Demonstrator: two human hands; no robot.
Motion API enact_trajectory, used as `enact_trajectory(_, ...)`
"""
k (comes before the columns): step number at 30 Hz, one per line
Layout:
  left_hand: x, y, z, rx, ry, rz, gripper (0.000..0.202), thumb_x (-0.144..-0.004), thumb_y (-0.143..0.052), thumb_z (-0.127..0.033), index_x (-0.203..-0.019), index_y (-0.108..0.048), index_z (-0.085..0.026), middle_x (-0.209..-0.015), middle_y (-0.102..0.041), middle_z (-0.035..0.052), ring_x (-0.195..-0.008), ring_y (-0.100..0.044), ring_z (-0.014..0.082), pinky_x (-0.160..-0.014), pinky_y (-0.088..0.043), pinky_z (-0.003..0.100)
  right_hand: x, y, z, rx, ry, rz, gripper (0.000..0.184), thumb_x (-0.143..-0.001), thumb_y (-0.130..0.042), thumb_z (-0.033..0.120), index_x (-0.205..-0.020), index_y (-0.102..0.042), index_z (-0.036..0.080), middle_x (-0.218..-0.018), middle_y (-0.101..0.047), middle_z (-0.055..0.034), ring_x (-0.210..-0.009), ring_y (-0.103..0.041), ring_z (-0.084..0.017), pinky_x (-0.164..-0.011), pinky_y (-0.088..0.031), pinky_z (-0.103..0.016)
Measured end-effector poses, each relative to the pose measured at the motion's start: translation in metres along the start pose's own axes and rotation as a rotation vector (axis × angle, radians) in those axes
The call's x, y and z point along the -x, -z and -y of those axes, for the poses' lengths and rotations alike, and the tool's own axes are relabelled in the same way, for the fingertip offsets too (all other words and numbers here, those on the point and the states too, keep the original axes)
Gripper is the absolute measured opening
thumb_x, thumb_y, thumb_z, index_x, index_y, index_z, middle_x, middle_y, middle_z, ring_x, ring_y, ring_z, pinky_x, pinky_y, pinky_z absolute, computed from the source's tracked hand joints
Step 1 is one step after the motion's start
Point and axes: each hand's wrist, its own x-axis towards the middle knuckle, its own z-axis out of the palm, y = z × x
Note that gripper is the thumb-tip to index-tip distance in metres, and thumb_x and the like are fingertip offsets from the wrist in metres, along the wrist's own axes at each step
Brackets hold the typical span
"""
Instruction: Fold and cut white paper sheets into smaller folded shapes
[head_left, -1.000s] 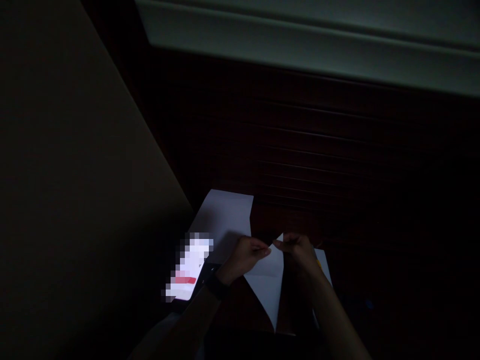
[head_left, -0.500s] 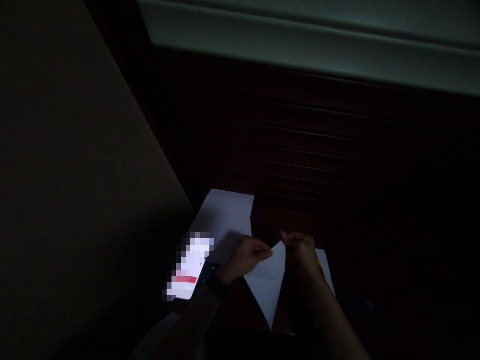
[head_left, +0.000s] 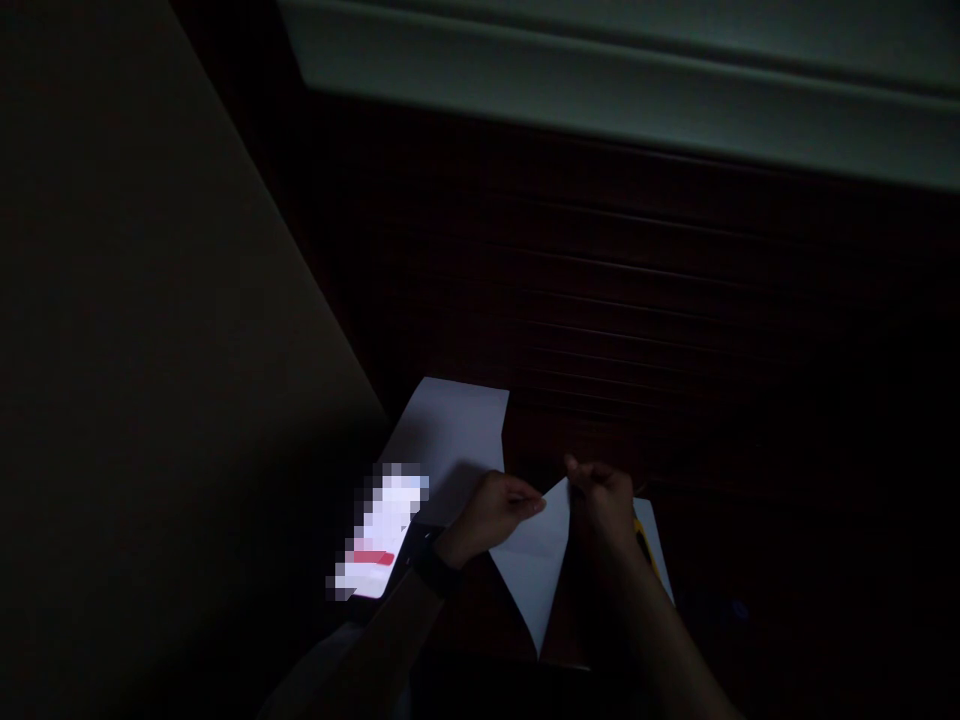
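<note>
Since a second ago, the right hand (head_left: 606, 500) has drawn a little rightward, its thumb no longer laid over the folded paper (head_left: 534, 565) near the left fingertips, and the paper's lower point has swung slightly left; the left hand (head_left: 495, 508) has barely shifted. That paper sits at lower centre of the frame, between the hands, tapering to a point towards the bottom. Thumb and fingers of the left hand are pinched together on its upper left edge. On the right, the fingers are curled beside the top corner, touching or nearly so; whether they grip it is too dark to make out.

It should weigh next to nothing, bending easily but stiffer along its folds, and likely to crease or tear if tugged. A light fingertip pinch near the top corner and slanting upper edge looks the surest hold; the slim lower tip would probably buckle. A larger sheet (head_left: 461, 425) lies left of centre, above a lit screen (head_left: 379, 540), with something yellow (head_left: 640, 538) by the right wrist.
</note>
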Motion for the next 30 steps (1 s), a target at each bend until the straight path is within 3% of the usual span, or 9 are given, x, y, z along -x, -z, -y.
enact_trajectory(3,-0.001,0.000,0.003,0.028,0.019,-0.082,0.018,-0.073,-0.060,-0.032,-0.074,-0.071,-0.017,-0.075,-0.071,0.0040,-0.071,-0.065,0.0186,-0.062,-0.047,0.025,0.002,0.002,0.010,-0.040,-0.035,-0.033,0.043,-0.065,-0.064,0.055,-0.072,-0.067,0.013,-0.062,-0.062,-0.0051,-0.054,-0.052,-0.016,-0.050,-0.038,-0.026)
enact_trajectory(7,-0.005,0.002,0.004,0.091,0.052,-0.291,0.021,-0.073,-0.062,-0.034,-0.078,-0.071,-0.016,-0.080,-0.072,0.0063,-0.076,-0.065,0.0206,-0.066,-0.049,0.027,0.007,0.000,0.018,-0.033,-0.053,0.269,0.038,-0.063,-0.069,0.050,-0.075,-0.068,0.014,-0.070,-0.065,-0.0051,-0.063,-0.056,-0.017,-0.056,-0.040,-0.025)
enact_trajectory(10,-0.005,0.005,0.001,0.148,0.077,-0.351,0.024,-0.072,-0.063,-0.036,-0.079,-0.070,-0.014,-0.081,-0.071,0.0082,-0.077,-0.065,0.0215,-0.067,-0.050,0.028,0.009,-0.004,0.017,0.037,-0.055,0.290,0.032,-0.063,-0.070,0.046,-0.064,-0.067,0.015,-0.061,-0.062,-0.0020,-0.057,-0.052,-0.014,-0.054,-0.038,-0.024)
enact_trajectory(13,-0.003,0.009,-0.005,0.258,0.100,-0.257,0.029,-0.070,-0.066,-0.034,-0.091,-0.067,-0.013,-0.085,-0.071,0.0086,-0.077,-0.066,0.0211,-0.065,-0.051,0.028,0.010,-0.003,0.016,0.086,-0.037,0.312,0.029,-0.065,-0.069,0.044,-0.061,-0.066,0.015,-0.055,-0.058,0.0008,-0.051,-0.047,-0.011,-0.049,-0.033,-0.023)
enact_trajectory(17,0.001,0.012,-0.009,0.247,0.065,-0.138,0.052,-0.062,-0.074,-0.029,-0.110,-0.059,-0.017,-0.082,-0.070,0.0043,-0.071,-0.065,0.0172,-0.060,-0.049,0.024,0.014,0.004,0.020,0.157,0.016,0.566,0.022,-0.064,-0.070,0.037,-0.058,-0.067,0.016,-0.052,-0.056,0.0030,-0.049,-0.044,-0.010,-0.048,-0.031,-0.022)
enact_trajectory(20,0.002,0.015,-0.004,0.155,0.066,-0.044,0.049,-0.057,-0.076,-0.027,-0.103,-0.062,-0.017,-0.076,-0.069,0.0033,-0.068,-0.064,0.0163,-0.056,-0.046,0.022,0.016,0.007,0.021,0.223,0.031,0.701,0.016,-0.064,-0.069,0.033,-0.062,-0.069,0.017,-0.056,-0.060,0.0022,-0.052,-0.047,-0.011,-0.050,-0.033,-0.022)
enact_trajectory(25,0.002,0.019,0.010,0.110,0.085,0.114,0.036,-0.062,-0.071,-0.029,-0.095,-0.066,-0.016,-0.068,-0.069,0.0040,-0.062,-0.063,0.0154,-0.054,-0.043,0.021,0.013,0.009,0.017,0.319,0.096,0.697,0.013,-0.065,-0.067,0.030,-0.068,-0.071,0.019,-0.063,-0.066,-0.0005,-0.056,-0.054,-0.014,-0.052,-0.037,-0.023)
enact_trajectory(30,0.004,0.016,0.012,-0.143,0.000,0.193,0.019,-0.070,-0.062,-0.033,-0.074,-0.072,-0.018,-0.067,-0.070,0.0025,-0.060,-0.060,0.0146,-0.051,-0.039,0.020,0.013,0.010,0.012,0.401,0.147,0.749,0.011,-0.066,-0.066,0.028,-0.068,-0.072,0.019,-0.062,-0.066,-0.0001,-0.056,-0.054,-0.014,-0.050,-0.036,-0.023)
